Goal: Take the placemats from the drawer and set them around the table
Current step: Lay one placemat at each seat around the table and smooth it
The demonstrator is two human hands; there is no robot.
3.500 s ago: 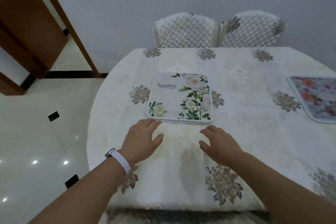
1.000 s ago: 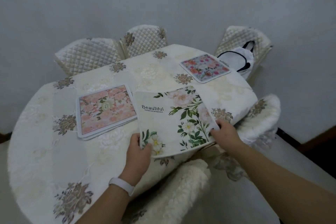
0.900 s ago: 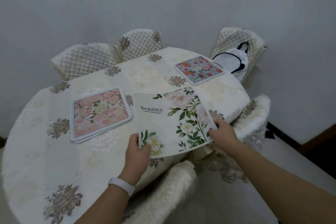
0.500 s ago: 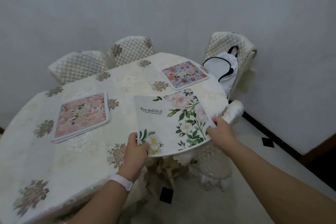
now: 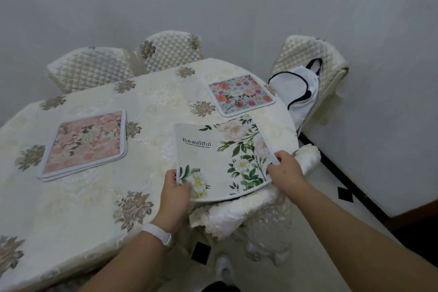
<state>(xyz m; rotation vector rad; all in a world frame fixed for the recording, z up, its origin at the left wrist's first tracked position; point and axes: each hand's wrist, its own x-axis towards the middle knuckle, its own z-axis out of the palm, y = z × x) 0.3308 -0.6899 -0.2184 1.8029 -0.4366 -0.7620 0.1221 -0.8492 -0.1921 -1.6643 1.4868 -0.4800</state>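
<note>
A white placemat (image 5: 220,149) printed with green leaves, pale flowers and the word "Beautiful" is held just above the near right edge of the round table (image 5: 78,201). My left hand (image 5: 174,191) pinches its near left corner, and my right hand (image 5: 285,169) pinches its near right edge. A pink floral placemat (image 5: 85,143) lies on top of a small stack at the left of the table. A blue placemat with red and orange flowers (image 5: 239,93) lies at the far right edge.
A cream floral cloth covers the table. Two quilted chairs (image 5: 128,59) stand behind it by the wall, a third (image 5: 308,54) at the right carries a white bag (image 5: 296,85). A fluffy-covered chair (image 5: 237,213) sits under the held placemat. A shoe (image 5: 224,270) shows on the floor.
I have walked round the table's right side carrying the white placemat in both hands. The pink stack and blue placemat stayed on the table; the fluffy chair now lies below my hands.
</note>
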